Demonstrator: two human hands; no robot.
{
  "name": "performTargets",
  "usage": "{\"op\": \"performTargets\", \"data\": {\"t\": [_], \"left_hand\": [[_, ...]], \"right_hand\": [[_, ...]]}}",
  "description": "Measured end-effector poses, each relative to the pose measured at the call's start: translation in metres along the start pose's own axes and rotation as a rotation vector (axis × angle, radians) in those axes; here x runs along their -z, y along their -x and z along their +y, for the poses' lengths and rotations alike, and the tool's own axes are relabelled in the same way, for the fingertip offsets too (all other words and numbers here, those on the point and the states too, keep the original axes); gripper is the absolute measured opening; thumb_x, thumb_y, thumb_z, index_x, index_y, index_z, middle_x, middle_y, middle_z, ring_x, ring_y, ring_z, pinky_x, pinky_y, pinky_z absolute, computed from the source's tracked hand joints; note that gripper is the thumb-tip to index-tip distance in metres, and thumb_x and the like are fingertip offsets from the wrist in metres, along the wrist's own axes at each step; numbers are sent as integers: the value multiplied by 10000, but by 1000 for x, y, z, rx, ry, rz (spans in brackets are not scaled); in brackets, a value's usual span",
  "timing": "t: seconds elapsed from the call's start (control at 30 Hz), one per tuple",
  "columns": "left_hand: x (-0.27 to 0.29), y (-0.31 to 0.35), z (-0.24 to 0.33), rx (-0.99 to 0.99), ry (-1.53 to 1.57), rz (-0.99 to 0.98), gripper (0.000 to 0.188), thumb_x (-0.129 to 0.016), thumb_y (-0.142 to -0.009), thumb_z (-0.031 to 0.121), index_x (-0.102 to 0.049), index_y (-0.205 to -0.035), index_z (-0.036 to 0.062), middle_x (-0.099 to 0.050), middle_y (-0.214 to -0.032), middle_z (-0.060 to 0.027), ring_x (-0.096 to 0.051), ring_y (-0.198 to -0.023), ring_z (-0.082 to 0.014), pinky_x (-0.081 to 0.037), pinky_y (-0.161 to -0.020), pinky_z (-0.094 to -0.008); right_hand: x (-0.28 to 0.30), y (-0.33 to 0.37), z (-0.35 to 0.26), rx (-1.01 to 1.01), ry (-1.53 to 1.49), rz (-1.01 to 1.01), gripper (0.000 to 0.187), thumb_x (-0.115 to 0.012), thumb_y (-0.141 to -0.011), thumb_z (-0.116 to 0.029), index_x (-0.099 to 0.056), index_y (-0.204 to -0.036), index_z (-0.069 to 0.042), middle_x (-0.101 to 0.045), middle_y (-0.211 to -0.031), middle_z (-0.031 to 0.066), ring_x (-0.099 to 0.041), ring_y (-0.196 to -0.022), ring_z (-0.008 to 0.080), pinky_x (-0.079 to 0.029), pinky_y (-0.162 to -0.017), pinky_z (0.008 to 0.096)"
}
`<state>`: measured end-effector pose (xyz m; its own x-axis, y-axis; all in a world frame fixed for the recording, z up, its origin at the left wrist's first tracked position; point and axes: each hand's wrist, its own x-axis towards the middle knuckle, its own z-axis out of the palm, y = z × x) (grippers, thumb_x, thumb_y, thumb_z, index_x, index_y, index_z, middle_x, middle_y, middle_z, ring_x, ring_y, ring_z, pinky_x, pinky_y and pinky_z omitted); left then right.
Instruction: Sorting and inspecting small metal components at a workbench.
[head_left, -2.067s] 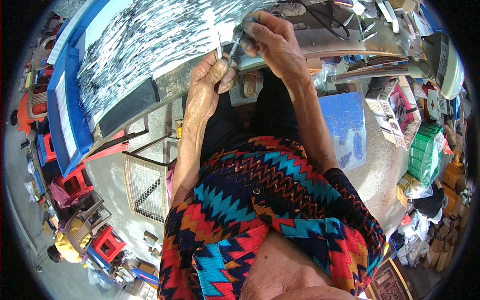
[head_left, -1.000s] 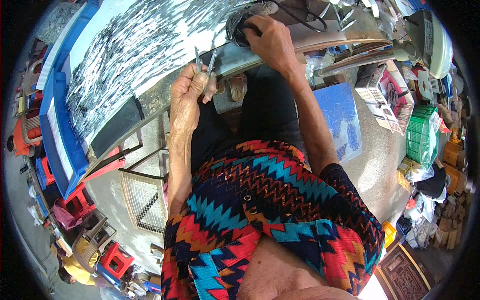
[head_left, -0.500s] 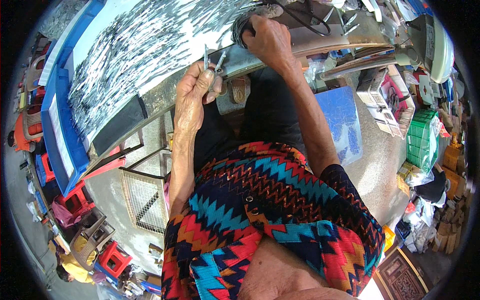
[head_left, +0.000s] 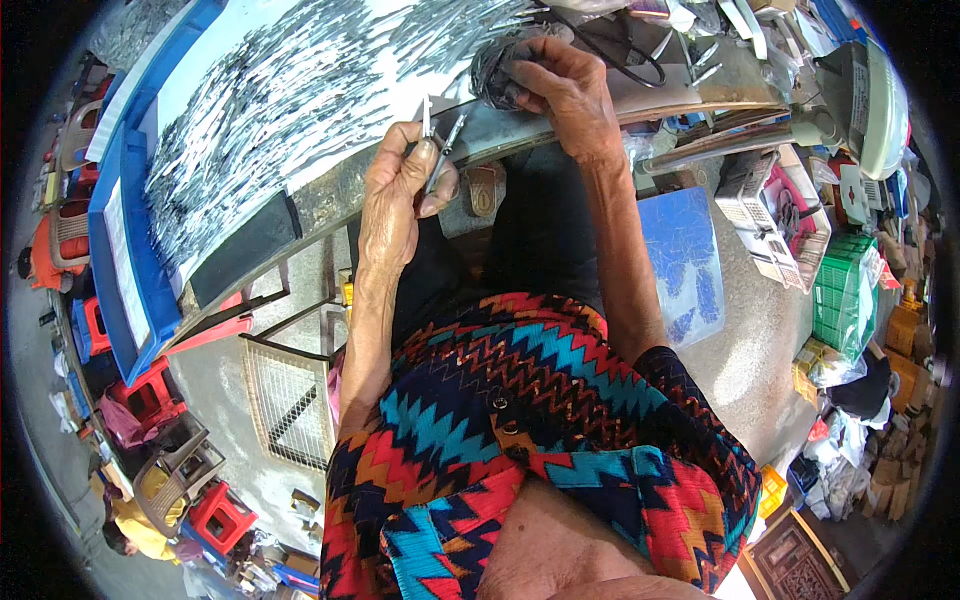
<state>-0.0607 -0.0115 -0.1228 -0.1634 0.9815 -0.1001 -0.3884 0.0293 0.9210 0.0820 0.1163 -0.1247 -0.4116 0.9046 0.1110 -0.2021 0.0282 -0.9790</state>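
My left hand [head_left: 392, 205] is closed at the near edge of the workbench. A slim silvery metal piece [head_left: 427, 118] stands up between its thumb and forefinger. Another slim metal piece [head_left: 448, 148] slants out between its lower fingers; what kind of pieces they are I cannot tell. To the right, my right hand [head_left: 572, 98] pinches a dark crumpled wad [head_left: 491, 76], perhaps cloth or scouring wool, which rests low over the bench. A large spread of slim shiny metal pieces [head_left: 270, 120] covers the white surface beyond my left hand.
A blue-edged tray [head_left: 125, 225] borders the spread on the left. A dark flat pad [head_left: 245, 250] lies at the bench edge. Black cable [head_left: 600, 50] and several loose metal pieces lie at the far right. Below stand a blue board [head_left: 683, 265], a white crate [head_left: 770, 215] and a green crate [head_left: 843, 290].
My right hand has shifted right and slightly nearer with the dark wad. My left hand has moved a little to the right, still holding the metal pieces.
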Motion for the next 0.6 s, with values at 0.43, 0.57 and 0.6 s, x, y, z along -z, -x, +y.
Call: {"op": "performTargets", "data": {"t": [0.43,0.57,0.6], "left_hand": [[16,7,5,-66,3,44,226,-483,-873,272,-465,-950,60,-456,-570,-24,-320,-457,-61,-241,-437,-191],[22,7,6,-71,26,79,213,-474,-876,251,-473,-950,52,-452,-571,-24,-324,-466,-64,-240,-445,-195],[24,6,5,-77,34,75,215,-472,-877,249,-477,-952,46,-451,-570,-24,-323,-466,-65,-240,-446,-194]], "right_hand": [[-48,6,3,2,-95,-232,210,-607,-710,-54,-608,-920,-54,-547,-653,-13,-455,-546,42,-342,-469,178],[-52,4,7,40,-104,-268,194,-594,-722,-57,-620,-914,-46,-554,-669,-14,-453,-559,38,-350,-473,185],[-53,3,8,59,-82,-295,191,-591,-725,-59,-624,-913,-42,-556,-673,-15,-450,-561,37,-350,-474,187]]}}
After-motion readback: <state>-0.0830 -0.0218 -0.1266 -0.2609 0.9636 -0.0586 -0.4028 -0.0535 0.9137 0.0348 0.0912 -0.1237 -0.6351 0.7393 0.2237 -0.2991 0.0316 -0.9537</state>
